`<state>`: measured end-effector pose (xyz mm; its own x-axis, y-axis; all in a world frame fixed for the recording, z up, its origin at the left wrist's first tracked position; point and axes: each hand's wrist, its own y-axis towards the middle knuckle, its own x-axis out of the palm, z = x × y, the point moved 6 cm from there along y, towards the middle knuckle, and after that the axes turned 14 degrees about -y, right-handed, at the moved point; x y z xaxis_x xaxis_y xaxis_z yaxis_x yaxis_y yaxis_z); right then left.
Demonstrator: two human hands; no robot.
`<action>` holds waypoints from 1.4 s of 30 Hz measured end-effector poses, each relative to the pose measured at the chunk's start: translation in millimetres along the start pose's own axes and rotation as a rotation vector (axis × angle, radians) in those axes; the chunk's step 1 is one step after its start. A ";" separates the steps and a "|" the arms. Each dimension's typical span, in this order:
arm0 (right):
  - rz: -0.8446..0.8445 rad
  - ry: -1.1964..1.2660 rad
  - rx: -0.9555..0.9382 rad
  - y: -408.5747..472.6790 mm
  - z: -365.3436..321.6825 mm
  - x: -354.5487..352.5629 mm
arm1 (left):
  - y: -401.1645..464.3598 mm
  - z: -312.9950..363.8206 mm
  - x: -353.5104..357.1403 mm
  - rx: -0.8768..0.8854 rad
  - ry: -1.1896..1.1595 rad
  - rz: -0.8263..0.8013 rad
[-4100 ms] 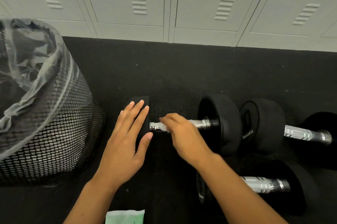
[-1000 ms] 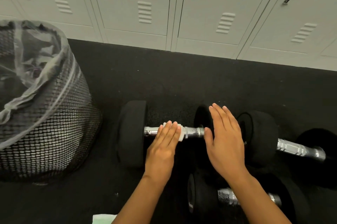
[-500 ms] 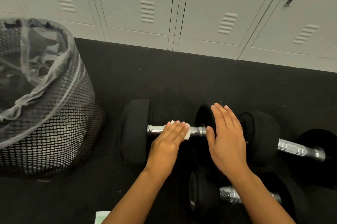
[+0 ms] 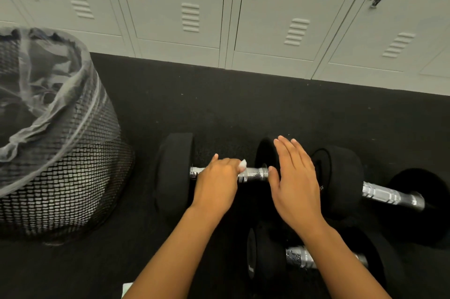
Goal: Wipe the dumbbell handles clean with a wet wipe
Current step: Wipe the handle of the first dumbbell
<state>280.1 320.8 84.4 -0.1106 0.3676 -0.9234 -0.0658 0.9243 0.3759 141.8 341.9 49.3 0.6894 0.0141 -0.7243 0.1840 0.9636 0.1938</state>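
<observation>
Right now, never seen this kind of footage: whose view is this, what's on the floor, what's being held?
There is no machine here. One wide-angle camera sits on a person's head and looks down at their two bare hands, so the single picture is their own view.

On the black floor lie three dumbbells, in front of grey lockers. A mesh bin with a plastic liner stands at the left.

The left hand is curled over the chrome handle of the nearest-left dumbbell, its grip closed on a white wet wipe that peeks out past the fingers. The right hand lies flat, fingers straight, on that dumbbell's right weight, apparently steadying it.

The other two dumbbells lie untouched at the right.
</observation>
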 end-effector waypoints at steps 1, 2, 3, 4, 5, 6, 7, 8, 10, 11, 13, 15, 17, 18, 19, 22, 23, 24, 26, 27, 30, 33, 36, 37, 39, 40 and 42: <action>-0.001 0.001 -0.001 -0.3 0.1 0.1 | -2.7 1.6 0.6 0.017 -0.005 0.007; 0.001 0.000 -0.002 -0.8 0.2 0.0 | -7.1 3.0 1.4 0.056 -0.016 0.037; 0.004 -0.001 -0.002 -1.4 0.2 -0.2 | -11.4 2.6 3.8 0.098 -0.025 0.055; 0.007 -0.001 -0.003 -1.6 0.1 -0.3 | -13.7 1.3 5.7 0.131 -0.020 0.060; 0.007 -0.001 -0.005 -1.6 0.2 -0.2 | -12.4 -0.4 6.3 0.121 -0.025 0.017; 0.004 -0.001 -0.006 -1.3 0.3 0.3 | -7.9 -0.6 4.7 0.091 -0.026 -0.011; -0.001 0.000 -0.006 -0.7 0.5 0.7 | -0.9 -1.6 4.1 0.032 -0.031 -0.054; -0.007 0.003 -0.005 0.2 1.0 0.9 | 6.4 -0.4 1.8 -0.023 -0.014 -0.072; -0.026 0.006 -0.004 1.9 1.3 2.0 | 13.8 0.6 -0.3 -0.050 0.078 -0.095; -0.029 0.005 -0.005 2.5 1.0 2.1 | 11.9 -1.4 1.4 -0.044 0.084 -0.110; -0.022 -0.009 -0.005 1.8 1.1 1.6 | -2.4 1.3 2.4 0.075 0.043 -0.065; -0.012 -0.019 -0.007 0.5 0.7 0.7 | -10.3 2.8 -0.7 0.117 0.006 -0.048; -0.012 -0.020 -0.013 0.5 0.1 2.1 | 2.1 0.4 0.2 -0.002 0.053 -0.117; -0.015 -0.017 -0.013 0.5 0.4 2.7 | 9.0 0.0 -1.0 -0.055 0.074 -0.135; -0.015 -0.012 -0.009 1.6 0.9 2.5 | 13.4 1.7 -1.9 -0.061 0.100 -0.147; -0.015 -0.005 0.002 4.3 0.6 1.4 | 4.5 1.4 -1.1 0.036 0.038 -0.064; -0.009 -0.004 0.003 4.2 0.3 1.0 | -5.9 -0.5 1.8 0.097 -0.001 -0.001; -0.001 -0.007 0.004 3.2 0.5 0.5 | -17.9 -2.3 6.1 0.176 -0.038 0.068; 0.010 -0.012 0.002 0.3 0.6 0.4 | -33.8 -4.2 13.8 0.327 -0.055 0.162; 0.014 -0.013 0.001 -1.1 0.5 0.1 | -37.9 -4.5 15.4 0.381 -0.056 0.177; 0.014 -0.017 -0.003 -2.2 0.5 0.2 | -41.7 -7.7 14.7 0.450 -0.064 0.234; 0.016 -0.023 -0.005 -2.5 0.2 0.7 | -43.5 -9.5 16.8 0.478 -0.047 0.245; 0.020 -0.019 0.002 -2.4 0.3 0.4 | -34.5 -4.3 17.3 0.370 -0.017 0.223; 0.019 -0.021 0.003 -2.1 0.1 0.6 | -26.7 -0.6 16.1 0.300 0.017 0.187; 0.018 -0.025 0.005 -0.8 -0.1 0.9 | -9.2 9.4 10.1 0.142 0.056 0.047; 0.014 -0.026 0.006 -0.2 -0.2 1.1 | -1.2 13.3 7.8 0.077 0.060 -0.032; 0.003 -0.029 0.005 0.5 0.1 1.2 | 6.8 11.6 0.7 -0.002 0.102 -0.051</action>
<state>280.0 321.7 83.5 -0.0818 0.3735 -0.9240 -0.0610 0.9235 0.3787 151.7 345.4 57.9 0.6040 -0.0082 -0.7969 0.2157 0.9643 0.1535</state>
